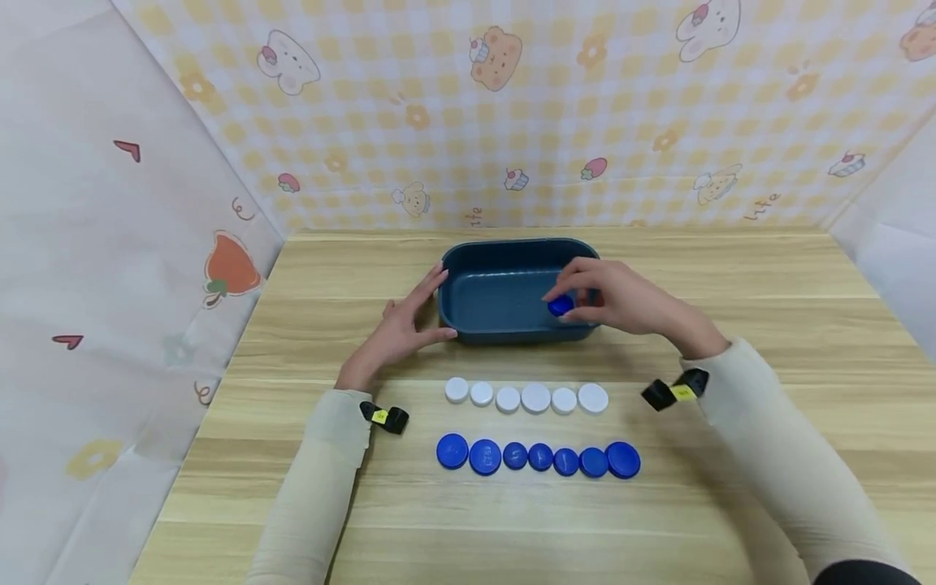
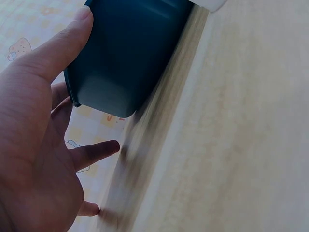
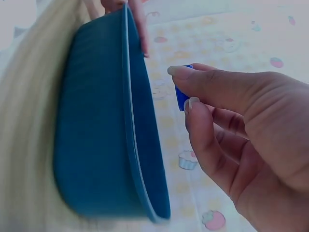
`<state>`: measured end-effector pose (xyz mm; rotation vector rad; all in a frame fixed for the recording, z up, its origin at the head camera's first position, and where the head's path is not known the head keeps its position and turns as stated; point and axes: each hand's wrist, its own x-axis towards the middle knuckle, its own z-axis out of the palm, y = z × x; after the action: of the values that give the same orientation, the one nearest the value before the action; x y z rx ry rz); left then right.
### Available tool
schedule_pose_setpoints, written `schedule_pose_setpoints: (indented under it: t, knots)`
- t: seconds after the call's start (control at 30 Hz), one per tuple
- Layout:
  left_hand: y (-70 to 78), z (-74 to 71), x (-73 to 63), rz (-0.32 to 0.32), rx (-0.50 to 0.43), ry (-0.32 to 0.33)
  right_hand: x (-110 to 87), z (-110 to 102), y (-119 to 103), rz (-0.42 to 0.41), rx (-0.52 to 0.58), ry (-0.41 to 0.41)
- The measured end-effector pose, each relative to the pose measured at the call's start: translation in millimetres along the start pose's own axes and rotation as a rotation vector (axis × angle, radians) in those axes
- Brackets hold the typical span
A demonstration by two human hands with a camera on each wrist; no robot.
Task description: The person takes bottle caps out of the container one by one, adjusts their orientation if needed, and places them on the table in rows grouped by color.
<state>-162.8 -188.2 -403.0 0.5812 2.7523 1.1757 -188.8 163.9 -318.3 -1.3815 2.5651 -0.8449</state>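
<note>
A dark teal oblong basin (image 1: 504, 335) stands near the back of the table. My left hand (image 1: 398, 331) rests against its left end, thumb at the near corner and fingers spread along the side; in the left wrist view the thumb (image 2: 72, 36) touches the rim. Over the basin's right part, my right hand (image 1: 629, 301) pinches a blue bottle cap (image 1: 560, 305) between thumb and fingers. The right wrist view has this blue cap (image 3: 181, 96) held above the rim's level, partly covered by the fingertips.
A row of several white caps (image 1: 536, 398) lies in front of the basin. Nearer still is a row of several blue caps (image 1: 540, 457). Behind the wooden table (image 1: 351, 276) hangs a yellow checked cloth (image 1: 453, 122).
</note>
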Motion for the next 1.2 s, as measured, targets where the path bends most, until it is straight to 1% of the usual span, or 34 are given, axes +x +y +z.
schedule_pose_setpoints:
  t: [0.13,0.23,0.4,0.63,0.8,1.03,1.2]
  knots:
    - [-0.6,0.4,0.7,-0.003,0.003,0.001,-29.8,-0.2,-2.6,0.0,-0.002,0.024]
    - [-2.6,0.5,0.8,-0.003,0.004,0.001,-49.9,2.5,-2.6,0.019,-0.011,0.042]
    - [-4.9,0.0,-1.4,-0.01,-0.001,0.008,-75.7,9.3,-1.3,0.018,-0.036,0.063]
    - [-4.3,0.2,-2.8,-0.015,-0.005,0.006,-104.9,21.1,-7.6,0.033,0.015,0.032]
    - [-3.5,-1.0,-2.3,-0.017,-0.004,0.008,-123.9,33.8,-8.8,0.079,0.03,-0.002]
    - [-2.1,-0.1,0.8,0.003,0.018,-0.002,-152.6,44.5,-13.5,0.156,0.057,0.033]
    - [-1.7,-0.4,1.0,-0.002,0.02,-0.006,-167.8,53.6,-17.8,0.173,0.137,0.017]
